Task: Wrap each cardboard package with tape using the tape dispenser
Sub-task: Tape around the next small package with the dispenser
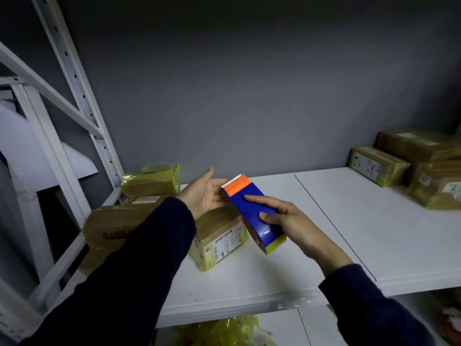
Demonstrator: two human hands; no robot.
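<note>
Right hand (287, 221) has a firm grasp on the blue plastic tape dispenser with the orange head (252, 213), fingers curled over its blue side and thumb laid along the top face, and the tool is tilted with its white toothed blade pointing up and away toward the wall. Left hand (204, 193) is released, palm turned toward the blade, thumb raised and fingers straight, reaching in just beside the orange head; whether those fingertips touch the tape there, I cannot tell, since the dispenser covers them. Both arms come in wearing dark navy sleeves (139, 258). Right under the hands sits the small brown cardboard package with a white barcode label and yellow tape on its edges (219, 236), resting on the white shelf board (324, 221), apart from the dispenser held above it. Just left of it sits a larger plain brown cardboard box (117, 221), partly behind the left sleeve, and behind that, against the grey wall (249, 96), a box wrapped in shiny yellow tape (152, 181). Far right of the shelf, well apart from the hands, a cluster of yellow-taped cardboard boxes (379, 166) is stacked up. The white metal rack upright with its row of holes (74, 78) climbs on the left, and crumpled yellow tape (232, 330) lies on the shelf below.
</note>
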